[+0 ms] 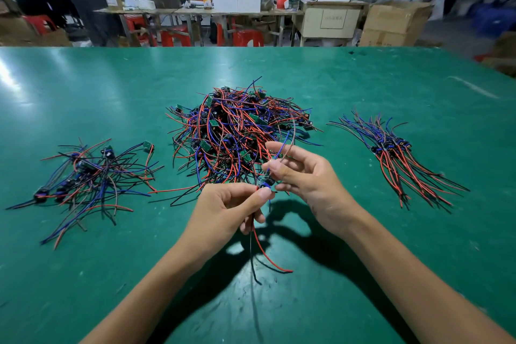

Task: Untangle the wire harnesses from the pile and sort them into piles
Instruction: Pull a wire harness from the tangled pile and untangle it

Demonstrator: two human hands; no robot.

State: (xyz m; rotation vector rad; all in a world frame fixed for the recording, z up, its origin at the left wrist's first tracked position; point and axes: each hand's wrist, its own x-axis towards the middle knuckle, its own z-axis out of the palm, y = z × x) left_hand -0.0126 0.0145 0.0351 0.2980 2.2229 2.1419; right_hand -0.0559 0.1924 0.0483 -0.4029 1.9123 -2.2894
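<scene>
A single wire harness is held above the green table at the centre of the view, its small dark component pinched between both hands. The left hand is curled, thumb and forefinger closed on the component from the 7 o'clock side, and the red and black leads are let down past its fingers toward 6 o'clock. The right hand meets the same component from 3 o'clock with thumb and forefinger, while its other fingers are spread; the blue and brown leads are carried up between them toward 12 o'clock. The long axis of the harness is thus set nearly along the 12-to-6 line, close to upright.

The tangled pile lies just beyond the hands at 12 o'clock. Whether the upper leads have been fully freed from it cannot be told. A loose heap is seen at 9 o'clock and a neatly combed bundle at 3 o'clock, each well apart from the hands.

The right hand is judged the nearer to the combed bundle, so a carry toward 3 o'clock would probably fall to it, with the harness turned to match the slant of that bundle
</scene>
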